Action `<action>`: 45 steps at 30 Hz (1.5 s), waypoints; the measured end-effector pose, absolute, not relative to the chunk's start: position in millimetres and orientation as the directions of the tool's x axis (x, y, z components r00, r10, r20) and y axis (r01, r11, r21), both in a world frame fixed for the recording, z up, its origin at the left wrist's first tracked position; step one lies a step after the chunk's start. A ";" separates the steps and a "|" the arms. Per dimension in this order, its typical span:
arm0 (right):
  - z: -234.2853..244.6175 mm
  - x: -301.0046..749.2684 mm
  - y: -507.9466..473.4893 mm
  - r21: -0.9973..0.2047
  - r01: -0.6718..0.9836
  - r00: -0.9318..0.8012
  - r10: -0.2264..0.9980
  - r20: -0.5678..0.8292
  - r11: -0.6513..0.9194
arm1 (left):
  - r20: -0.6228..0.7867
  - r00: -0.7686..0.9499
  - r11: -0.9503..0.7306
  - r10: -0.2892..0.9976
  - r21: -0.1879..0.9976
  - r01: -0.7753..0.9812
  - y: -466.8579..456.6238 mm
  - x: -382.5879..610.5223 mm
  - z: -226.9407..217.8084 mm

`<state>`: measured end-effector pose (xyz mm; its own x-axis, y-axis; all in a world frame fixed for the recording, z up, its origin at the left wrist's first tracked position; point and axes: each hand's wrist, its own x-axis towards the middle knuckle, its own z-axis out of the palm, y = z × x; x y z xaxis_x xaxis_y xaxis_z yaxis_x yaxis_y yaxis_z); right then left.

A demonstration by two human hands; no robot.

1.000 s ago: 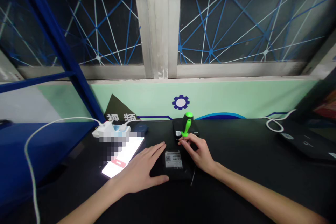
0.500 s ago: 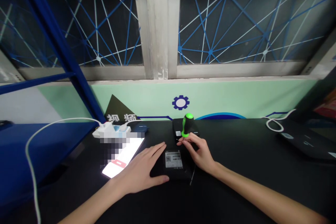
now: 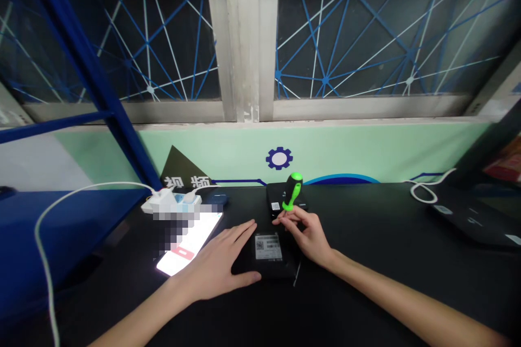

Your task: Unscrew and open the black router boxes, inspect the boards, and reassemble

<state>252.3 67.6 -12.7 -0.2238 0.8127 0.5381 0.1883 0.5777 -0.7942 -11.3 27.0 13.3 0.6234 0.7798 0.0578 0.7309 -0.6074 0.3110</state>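
A flat black device (image 3: pixel 268 265) with a white label (image 3: pixel 267 247) lies on the black table (image 3: pixel 366 260). My left hand (image 3: pixel 217 265) rests flat on its left side, fingers stretched out. My right hand (image 3: pixel 306 233) pinches the lower end of a green-and-black screwdriver (image 3: pixel 292 191) that stands nearly upright over the device's far edge. A second black box (image 3: pixel 280 198) with a small label sits just behind the screwdriver.
A lit phone (image 3: pixel 189 241) lies left of my left hand. Behind it sits a white power strip (image 3: pixel 169 203) with a white cable (image 3: pixel 81 192) trailing left. A blue shelf frame (image 3: pixel 61 217) stands at the left. Another black device (image 3: pixel 472 217) and a coiled white cable (image 3: pixel 423 190) lie at the right.
The screwdriver handle has tilted slightly between the frames while my right hand's fingers turn it. My left hand has stayed put on the device.
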 end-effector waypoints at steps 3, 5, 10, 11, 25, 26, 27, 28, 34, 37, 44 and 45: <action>-9.7 254.4 64.2 -0.763 0.236 -0.315 0.790 0.526 0.602 | 0.048 0.622 -0.604 0.781 0.307 0.735 26.9 -10.9 13.4; -9.0 254.0 63.6 -0.743 0.271 -0.313 0.786 0.533 0.612 | 0.044 0.620 -0.601 0.784 0.305 0.739 26.7 -11.1 12.7; -13.2 250.6 68.0 -0.750 0.292 -0.238 0.805 0.543 0.593 | 0.021 0.616 -0.591 0.788 0.307 0.746 25.5 -11.2 12.9; -14.3 250.4 68.8 -0.760 0.283 -0.228 0.810 0.540 0.586 | 0.015 0.615 -0.589 0.788 0.309 0.747 25.2 -11.0 13.5; -14.8 251.0 69.7 -0.771 0.262 -0.192 0.814 0.548 0.581 | 0.071 0.626 -0.613 0.777 0.313 0.725 26.1 -11.3 12.1; -16.7 250.4 71.2 -0.802 0.222 -0.155 0.832 0.532 0.554 | 0.070 0.625 -0.612 0.778 0.308 0.728 26.4 -11.1 11.6; -18.7 250.1 72.4 -0.835 0.169 -0.126 0.852 0.508 0.523 | 0.068 0.624 -0.612 0.779 0.304 0.730 26.6 -10.9 11.1; -20.4 250.0 73.1 -0.863 0.114 -0.112 0.870 0.480 0.491 | 0.068 0.624 -0.612 0.779 0.299 0.732 26.7 -10.7 10.7; -18.9 252.6 68.5 -0.859 0.105 -0.213 0.855 0.473 0.502 | 0.077 0.631 -0.621 0.772 0.302 0.723 25.8 -8.4 10.8; -13.4 253.3 66.2 -0.801 0.194 -0.252 0.818 0.517 0.566 | 0.088 0.615 -0.609 0.784 0.307 0.732 24.7 -6.7 10.7; -16.9 249.3 71.6 -0.846 0.123 -0.121 0.854 0.507 0.519 | 0.113 0.604 -0.605 0.789 0.312 0.732 25.5 -4.9 7.1; -18.2 249.1 71.9 -0.870 0.075 -0.113 0.871 0.478 0.487 | 0.120 0.606 -0.609 0.787 0.312 0.729 25.7 -4.9 7.1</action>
